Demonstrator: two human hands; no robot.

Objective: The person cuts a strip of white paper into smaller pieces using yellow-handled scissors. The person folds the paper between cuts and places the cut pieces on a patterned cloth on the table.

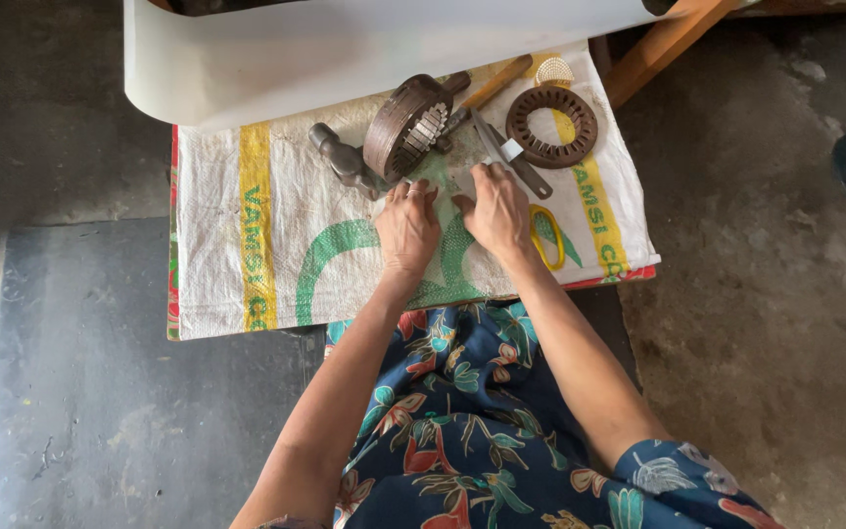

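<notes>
hands [452, 220] on yellow-striped white sack [276, 225]

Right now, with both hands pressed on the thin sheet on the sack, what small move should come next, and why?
Probably keep the left hand flat on the thin sheet and slide the right hand up to the knife. Both hands rest side by side on the sheet with nothing gripped, and the knife lies just beyond the right fingers, beside the toothed ring.

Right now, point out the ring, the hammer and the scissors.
ring [551, 126], head view, on its toothed brown band
hammer [342, 157], head view, on its metal head
scissors [546, 238], head view, on a yellow handle loop
</notes>
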